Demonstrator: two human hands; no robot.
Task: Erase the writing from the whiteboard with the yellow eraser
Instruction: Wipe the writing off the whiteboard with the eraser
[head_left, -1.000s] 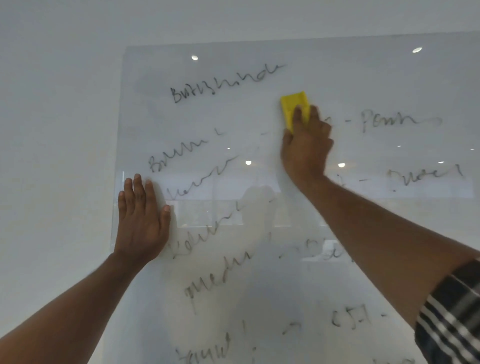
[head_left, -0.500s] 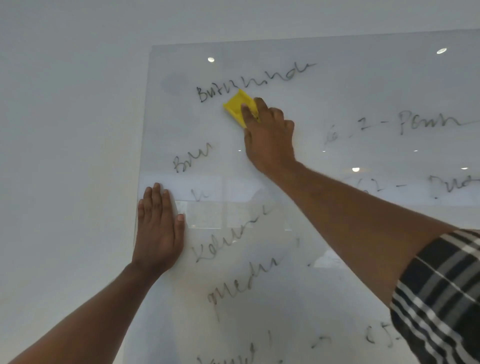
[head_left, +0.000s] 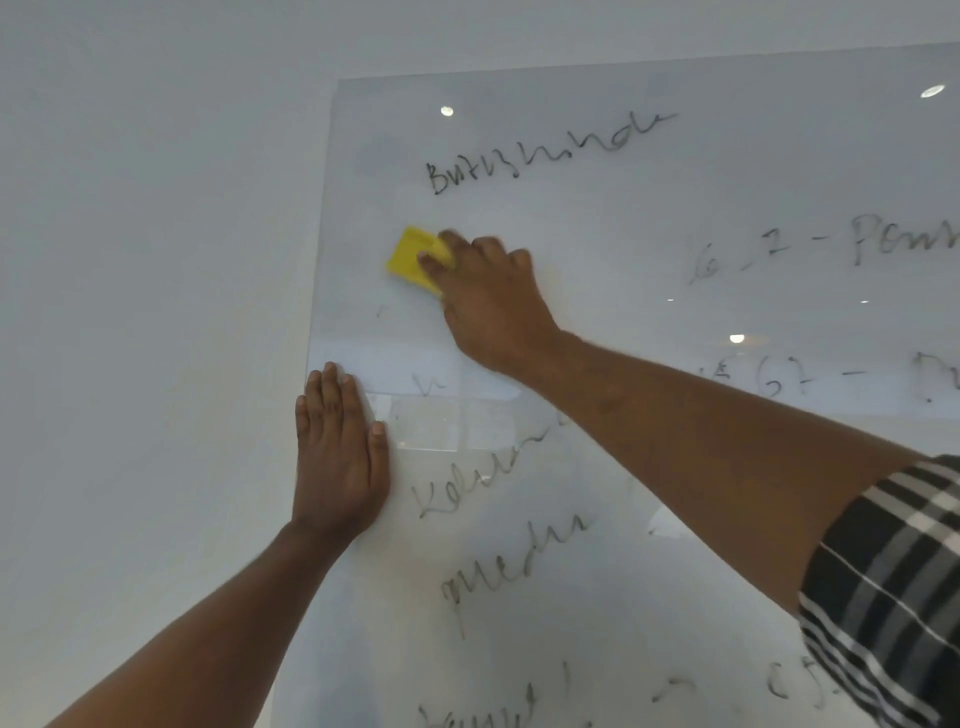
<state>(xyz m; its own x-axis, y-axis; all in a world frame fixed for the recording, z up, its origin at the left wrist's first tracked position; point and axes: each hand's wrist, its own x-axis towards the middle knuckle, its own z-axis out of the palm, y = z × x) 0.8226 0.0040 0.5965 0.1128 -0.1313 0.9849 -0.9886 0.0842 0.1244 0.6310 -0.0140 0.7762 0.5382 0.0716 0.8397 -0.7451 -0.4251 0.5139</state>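
A bare wall (head_left: 130, 260) fills the left of the frame, and a glossy whiteboard (head_left: 649, 467) hangs on it, its left edge running down the middle of the view. The left hand (head_left: 337, 457) lies flat against that edge, fingers together and pointing up, thumb out to the right, its grip spread open and holding nothing. Above and to the right of it, the eraser (head_left: 410, 257), a yellow block, is pressed to the board near the left edge, below the top line of writing (head_left: 540, 153). The right hand (head_left: 493, 301) covers the eraser's right side, fingertips on its face, its grip clamped on the block; the forearm crosses the board from the lower right, ending in a dark plaid sleeve (head_left: 893, 592) at the frame's edge. The patch of board around the eraser looks wiped, with only a faint mark just below it. Black scrawled words stand beneath the left hand's level, running down the board, and more writing shows to the right of the arm, partly cut off by the frame. Ceiling lights reflect as small bright spots on the board.
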